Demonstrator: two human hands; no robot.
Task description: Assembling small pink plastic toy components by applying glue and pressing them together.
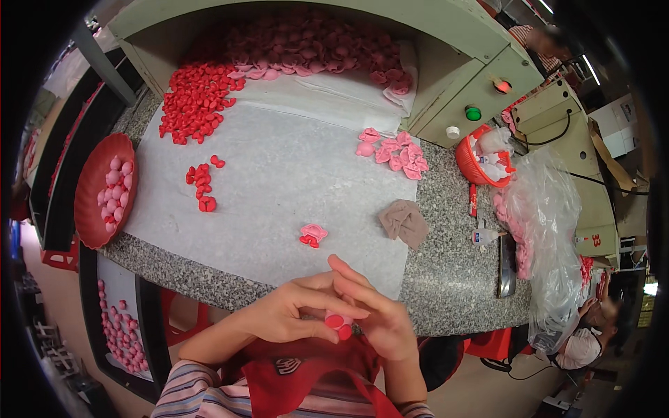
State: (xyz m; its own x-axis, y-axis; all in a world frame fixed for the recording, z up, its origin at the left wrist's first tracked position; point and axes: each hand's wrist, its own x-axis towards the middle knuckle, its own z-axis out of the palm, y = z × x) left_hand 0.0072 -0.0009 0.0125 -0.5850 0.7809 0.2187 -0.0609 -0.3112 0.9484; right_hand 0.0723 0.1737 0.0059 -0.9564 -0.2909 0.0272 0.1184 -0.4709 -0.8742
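My left hand (pixel 293 306) and my right hand (pixel 387 324) come together at the table's near edge. Between them is a small rounded pink piece with red pads (pixel 336 322). The left thumb and fingers pinch it, while the right fingers close in around its other side and partly hide it. Just beyond my hands, a pink shell piece with red bits (pixel 313 235) lies on the white sheet (pixel 258 181). Farther left is a short row of small red pieces (pixel 203 182). Several pink shells (pixel 397 153) sit at the sheet's right, above a crumpled brownish cloth (pixel 404 223).
A green cabinet (pixel 446 104) spans the back, with red pieces (pixel 195 104) and pink shells (pixel 300 45) heaped at its opening. At left stands a red bowl (pixel 87 198) of pink balls. At right are a red basket (pixel 481 171), a small bottle (pixel 486 236) and clear plastic bags (pixel 547 230).
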